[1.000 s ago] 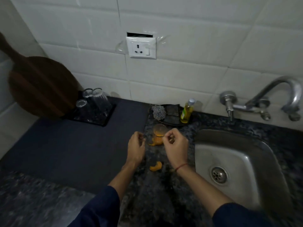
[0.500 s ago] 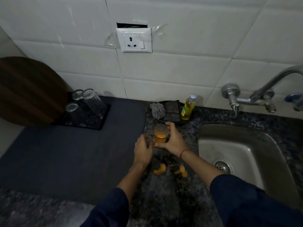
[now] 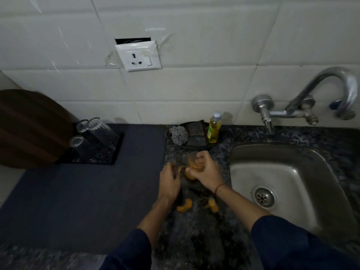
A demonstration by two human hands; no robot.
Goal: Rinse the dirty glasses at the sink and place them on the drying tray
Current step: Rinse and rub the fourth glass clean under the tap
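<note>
Sink (image 3: 296, 168): steel, brushed, dull sheen. Tap (image 3: 329, 82): bright metal, polished, glossy. Worktop (image 3: 204, 240): dark speckled stone, smooth, faint shine. Mat (image 3: 78, 191) on it: dark, matt, even. Wall tiles (image 3: 194, 26): white, glazed, glossy. Socket (image 3: 138, 56): white plastic, smooth. Board (image 3: 29, 129): brown wood, grain showing. Tray (image 3: 115, 151): black, slight shine. Clean glasses (image 3: 93, 133) on it: clear, one ribbed. Scrubber (image 3: 178, 135): tangled metal wire, rough. Bottle (image 3: 213, 129): clear plastic. Dirty glass (image 3: 192, 164) in right hand (image 3: 206, 172): clear, orange-smeared. Sleeves (image 3: 126, 250): dark blue cloth, matt.

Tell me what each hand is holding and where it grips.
The right hand grips the orange-stained glass around its side, near the rim. Whether the left hand holds anything cannot be told.
</note>
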